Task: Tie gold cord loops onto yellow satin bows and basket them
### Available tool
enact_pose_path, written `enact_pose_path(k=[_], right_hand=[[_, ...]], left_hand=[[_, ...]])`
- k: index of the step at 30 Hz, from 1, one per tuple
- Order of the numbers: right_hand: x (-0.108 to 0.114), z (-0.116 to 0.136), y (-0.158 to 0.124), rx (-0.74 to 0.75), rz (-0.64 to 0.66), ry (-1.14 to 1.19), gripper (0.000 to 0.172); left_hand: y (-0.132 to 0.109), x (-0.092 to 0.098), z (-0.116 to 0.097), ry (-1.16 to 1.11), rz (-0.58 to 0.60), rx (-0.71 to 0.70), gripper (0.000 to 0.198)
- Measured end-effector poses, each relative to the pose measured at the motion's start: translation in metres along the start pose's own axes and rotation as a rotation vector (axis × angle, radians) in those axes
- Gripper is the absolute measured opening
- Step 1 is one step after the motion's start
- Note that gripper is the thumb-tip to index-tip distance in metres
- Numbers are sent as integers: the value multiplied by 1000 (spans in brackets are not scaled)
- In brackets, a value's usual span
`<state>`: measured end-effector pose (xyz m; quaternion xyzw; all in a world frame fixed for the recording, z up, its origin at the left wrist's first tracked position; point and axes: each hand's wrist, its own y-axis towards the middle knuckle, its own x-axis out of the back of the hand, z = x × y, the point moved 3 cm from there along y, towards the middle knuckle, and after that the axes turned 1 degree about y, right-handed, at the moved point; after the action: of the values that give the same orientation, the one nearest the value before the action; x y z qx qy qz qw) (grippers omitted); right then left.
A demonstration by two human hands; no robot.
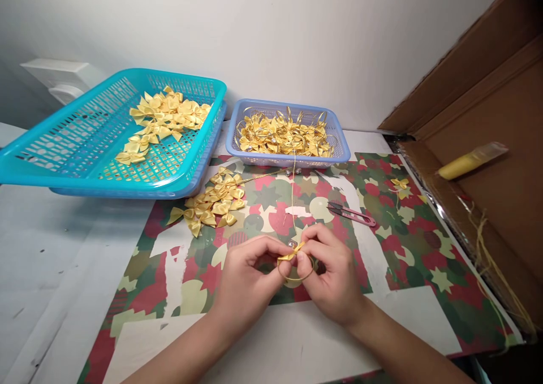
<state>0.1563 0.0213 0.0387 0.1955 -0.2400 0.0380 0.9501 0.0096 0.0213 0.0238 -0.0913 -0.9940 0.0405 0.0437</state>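
Both my hands meet over the front middle of the patterned sheet, pinching one small yellow ribbon bow (289,255). My left hand (254,268) holds the bow's left side between thumb and fingers. On its right side, my right hand (333,274) pinches close by. A thin gold cord loop (299,279) hangs below the bow between my thumbs. Just above it sits a small silvery bell-like bead (292,244). From there a thin gold cord (293,197) runs up toward the purple basket. Fingertips hide part of the bow.
Loose yellow bows (218,200) lie in a pile to the left. Behind are a turquoise basket (203,160) of bows and a purple basket (288,159) of bows with gold loops. Pink thread snips (354,214) lie to the right, near a cardboard wall (487,90) holding a yellow-filled tube (470,160).
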Motion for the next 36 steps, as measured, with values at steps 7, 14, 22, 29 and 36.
enact_pose_path(k=[7, 14, 22, 29, 36], right_hand=[[1, 16, -5, 33, -4, 32, 18], [0, 8, -9, 1, -28, -283, 23], [0, -6, 2, -389, 157, -65, 22], [3, -2, 1, -339, 106, 129, 21], [8, 8, 1, -174, 245, 234, 19]], left_hand=[[1, 3, 3, 60, -102, -14, 2], [-1, 0, -1, 247, -108, -110, 10], [-5, -5, -8, 448, -118, -368, 18], [-2, -4, -4, 367, -86, -195, 13], [4, -1, 6, 96, -59, 83, 7]])
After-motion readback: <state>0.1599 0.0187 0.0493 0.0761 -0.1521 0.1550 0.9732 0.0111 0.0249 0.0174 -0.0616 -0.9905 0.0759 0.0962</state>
